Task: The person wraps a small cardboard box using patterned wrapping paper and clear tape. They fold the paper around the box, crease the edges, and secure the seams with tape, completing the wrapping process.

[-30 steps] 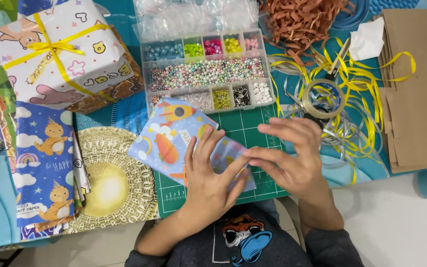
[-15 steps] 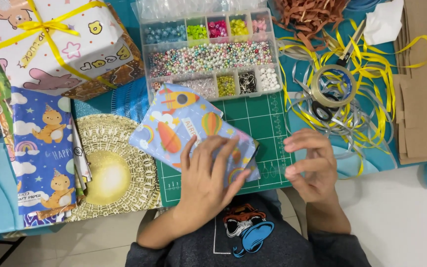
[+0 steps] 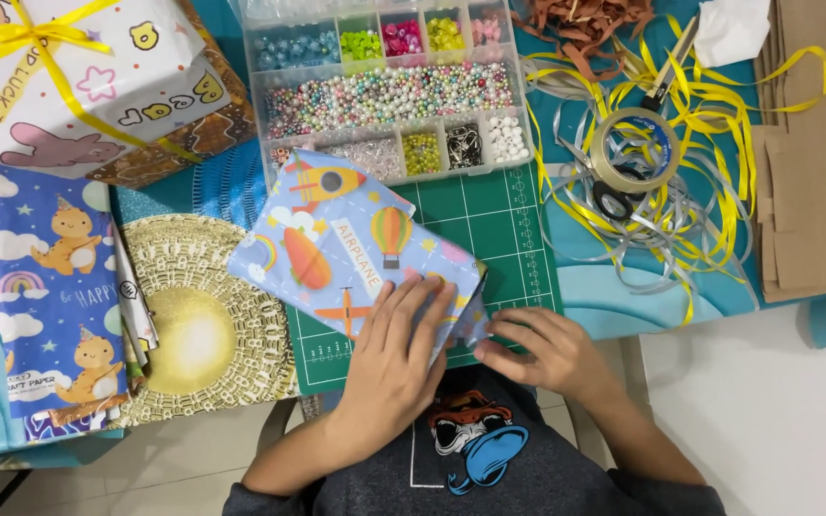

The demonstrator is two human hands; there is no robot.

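Head view, parcel: small box wrapped in blue paper printed with rockets, balloons and planes [image 3: 356, 253], lying slantwise on the green cutting mat [image 3: 504, 225], near edge of the worktop [image 3: 614, 311], just below the bead tray.
Head view, left hand [image 3: 396, 355]: flat on the parcel's near end, fingers spread, pressing the paper down; grip released, nothing clasped.
Head view, right hand [image 3: 547, 352]: on the mat at the parcel's right corner, fingertips touching the loose paper flap [image 3: 475, 311]; whether pinching or only nudging the flap, cannot tell.
Head view, step in hand: likely folding the end flap closed at the right corner.
Head view, doing it well: keep the flat palm firm so the box does not slide on the mat; crease the flap tight against the box edge, sharp and square; hold the fold before reaching for tape.
Head view, tape roll [image 3: 635, 150]: well apart to the upper right, lying among yellow and silver ribbon [image 3: 709, 215].
Head view, bead tray [image 3: 389, 91]: clear compartment box, touching or nearly touching the parcel's far corner; worth avoiding a bump.
Head view, surroundings: larger wrapped gift with yellow ribbon [image 3: 88, 81] at upper left; round gold placemat [image 3: 198, 330] left of the mat; brown paper bags [image 3: 819, 153] at far right.
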